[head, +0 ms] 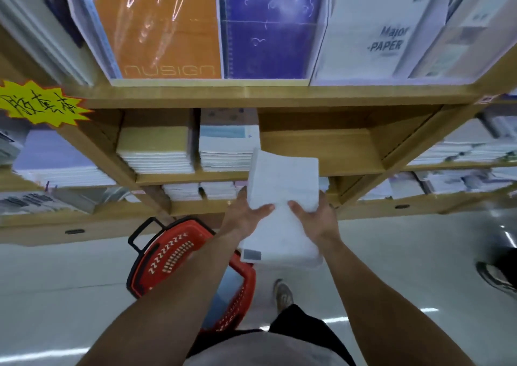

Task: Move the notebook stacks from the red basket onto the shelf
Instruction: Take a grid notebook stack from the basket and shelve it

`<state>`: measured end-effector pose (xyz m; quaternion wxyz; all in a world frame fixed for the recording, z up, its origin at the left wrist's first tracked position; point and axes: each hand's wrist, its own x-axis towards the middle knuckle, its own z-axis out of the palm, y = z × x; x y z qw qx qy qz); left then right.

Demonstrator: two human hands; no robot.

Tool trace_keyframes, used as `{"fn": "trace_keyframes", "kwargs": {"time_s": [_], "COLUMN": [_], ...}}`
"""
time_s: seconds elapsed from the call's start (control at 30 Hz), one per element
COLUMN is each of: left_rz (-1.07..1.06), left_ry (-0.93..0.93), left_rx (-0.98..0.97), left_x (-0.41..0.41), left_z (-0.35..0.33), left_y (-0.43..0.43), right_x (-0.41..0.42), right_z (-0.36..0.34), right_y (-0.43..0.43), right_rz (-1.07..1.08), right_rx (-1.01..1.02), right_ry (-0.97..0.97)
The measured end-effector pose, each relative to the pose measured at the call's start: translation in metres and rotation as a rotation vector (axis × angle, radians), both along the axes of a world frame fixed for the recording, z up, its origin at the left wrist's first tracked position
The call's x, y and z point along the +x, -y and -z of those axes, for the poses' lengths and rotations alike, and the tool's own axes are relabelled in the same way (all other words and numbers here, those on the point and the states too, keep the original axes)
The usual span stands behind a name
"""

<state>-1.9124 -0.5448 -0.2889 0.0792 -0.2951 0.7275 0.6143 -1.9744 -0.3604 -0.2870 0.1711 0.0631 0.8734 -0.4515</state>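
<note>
Two bare forearms rise from 6 o'clock toward the centre of the view. Behind them a wooden shelf (321,147) spans 9 to 3 o'clock. Large orange (162,30) and blue (268,24) covers stand on the tier at 12 o'clock. The red basket (167,253) sits on the pale floor at 7 o'clock, partly hidden by the left forearm. The white notebook stack (282,186) is at centre, outside the basket, its far edge at the bare bay just right of two shelved stacks (156,147) (228,147). Whether it rests on the board cannot be told. The left hand (246,216) and right hand (313,214) grip its sides, thumbs on top and fingers curled beneath. A yellow starburst sign (42,102) hangs at 10 o'clock.
</note>
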Motion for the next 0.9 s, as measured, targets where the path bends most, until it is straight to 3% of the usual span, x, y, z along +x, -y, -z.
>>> {"fn": "trace_keyframes", "kwargs": {"time_s": [0.27, 0.5, 0.9], "left_rz": [-0.190, -0.216, -0.219], "left_ry": [0.068, 0.106, 0.106], "left_rx": [-0.016, -0.213, -0.306], "left_x": [-0.089, -0.153, -0.217], "left_z": [0.025, 0.056, 0.083], "left_y": [-0.077, -0.059, -0.045], "right_x": [-0.118, -0.190, -0.250], "right_z": [0.033, 0.076, 0.112], "right_y": [-0.055, -0.036, -0.015], "right_rz": [-0.141, -0.256, -0.191], "right_rx": [0.075, 0.028, -0.064], "right_ry": [-0.011, 0.016, -0.036]}}
